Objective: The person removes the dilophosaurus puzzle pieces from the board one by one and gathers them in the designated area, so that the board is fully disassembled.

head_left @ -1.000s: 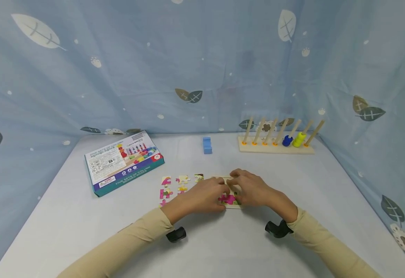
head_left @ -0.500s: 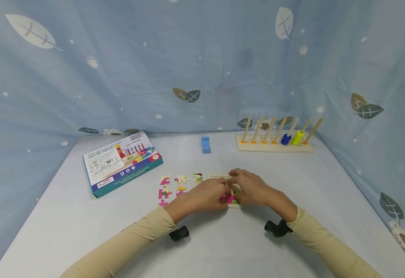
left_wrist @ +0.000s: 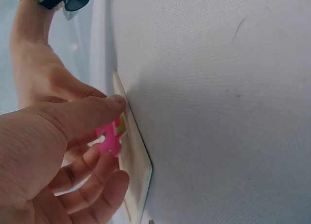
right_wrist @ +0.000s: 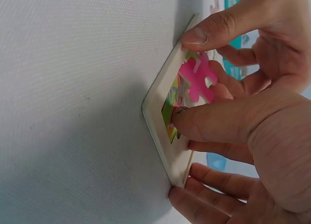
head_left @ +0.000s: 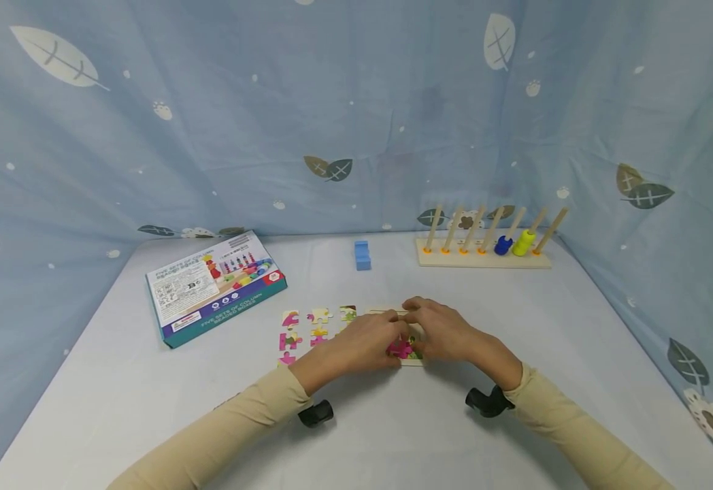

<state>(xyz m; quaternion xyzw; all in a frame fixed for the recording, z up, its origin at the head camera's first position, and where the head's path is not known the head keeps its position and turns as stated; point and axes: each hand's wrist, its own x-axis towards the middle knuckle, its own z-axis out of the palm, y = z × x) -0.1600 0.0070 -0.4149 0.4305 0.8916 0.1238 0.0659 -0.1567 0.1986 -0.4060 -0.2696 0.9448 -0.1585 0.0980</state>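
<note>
Both hands meet over a shallow wooden puzzle tray (right_wrist: 160,88) with a pale rim. A bright pink jigsaw piece (right_wrist: 197,78) stands tilted over the tray's picture area. Curled fingers of my left hand (head_left: 365,344) are at this piece, while its thumb (left_wrist: 114,103) lies on the tray's near rim. My right hand (head_left: 445,332) grips the tray at its right side: its thumb (right_wrist: 187,121) presses the green-and-pink part inside, and the other fingers (right_wrist: 182,197) bend against the outer edge. The hands cover much of the tray in the head view.
Several loose jigsaw pieces (head_left: 289,340) lie in rows left of the tray. A flat toy box (head_left: 216,289) rests at the back left, and a small blue block (head_left: 362,256) sits behind the tray. At the back right stands a wooden peg rack (head_left: 485,262) with blue and yellow beads.
The head view has shifted slightly. My left hand has moved a little to the right over the tray, around the pink piece; the right hand stays almost where it was.
</note>
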